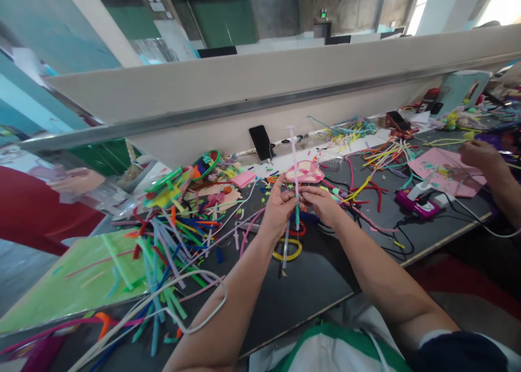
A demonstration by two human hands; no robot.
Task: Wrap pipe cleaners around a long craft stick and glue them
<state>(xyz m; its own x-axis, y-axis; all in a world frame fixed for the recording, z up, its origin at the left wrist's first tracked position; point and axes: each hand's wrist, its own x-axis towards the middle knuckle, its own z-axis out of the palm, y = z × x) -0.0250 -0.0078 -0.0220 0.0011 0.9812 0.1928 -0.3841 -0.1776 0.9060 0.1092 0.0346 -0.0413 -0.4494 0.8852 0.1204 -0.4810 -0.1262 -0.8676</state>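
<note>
Both my hands meet over the dark worktable (309, 285). My left hand (279, 206) and my right hand (323, 203) are closed in pinches on a thin upright stick (293, 160), pale pink above and green where the fingers grip it. Its top rises to about the height of a phone at the back. A translucent strip hangs down from my left hand. Yellow and red rings (290, 248) lie on the table just below the hands. A pink heart-shaped piece (305, 172) lies behind the stick.
A heap of coloured pipe cleaners (171, 242) spreads at the left over a green sheet (77, 285). A black phone (260, 142) leans on the white partition. A purple glue gun (415, 201) with cords lies right. Another person's hand (482, 155) works over a pink sheet (448, 171).
</note>
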